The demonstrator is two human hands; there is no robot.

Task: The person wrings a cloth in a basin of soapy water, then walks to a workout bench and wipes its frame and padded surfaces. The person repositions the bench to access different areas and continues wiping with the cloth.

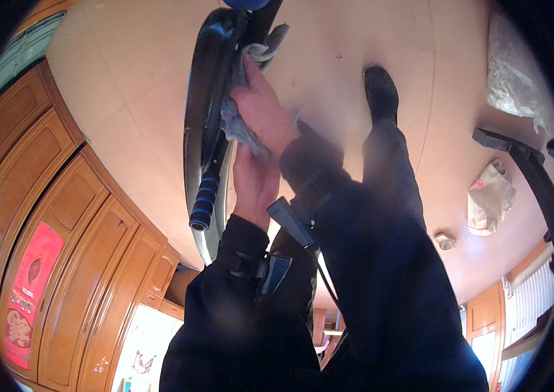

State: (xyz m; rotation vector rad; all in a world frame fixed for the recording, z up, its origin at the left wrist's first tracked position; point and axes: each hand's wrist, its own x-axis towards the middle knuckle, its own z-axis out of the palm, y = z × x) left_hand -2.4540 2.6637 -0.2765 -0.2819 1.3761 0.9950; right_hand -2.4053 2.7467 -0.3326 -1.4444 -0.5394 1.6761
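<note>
A long black padded piece of what looks like exercise equipment (206, 93) stands in front of me, slightly to the left. It carries a black foam handle grip with blue rings (205, 203). My right hand (266, 113) grips a crumpled grey-blue cloth (237, 125) against the equipment's right side. Closer to me, my left hand (256, 181) reaches up to the cloth's lower end. Its fingers are hidden behind the cloth and the right hand, so its hold cannot be made out. Part of a blue rounded piece (246, 4) shows at the top edge.
Wooden wardrobe doors (76, 235) line the left side. On the right lie a clear plastic bag (514, 90), a paper bag (490, 198) and a small roundish object (445, 241), near a black curved frame (527, 166). My dark shoe (381, 90) rests on the tiled floor (125, 127).
</note>
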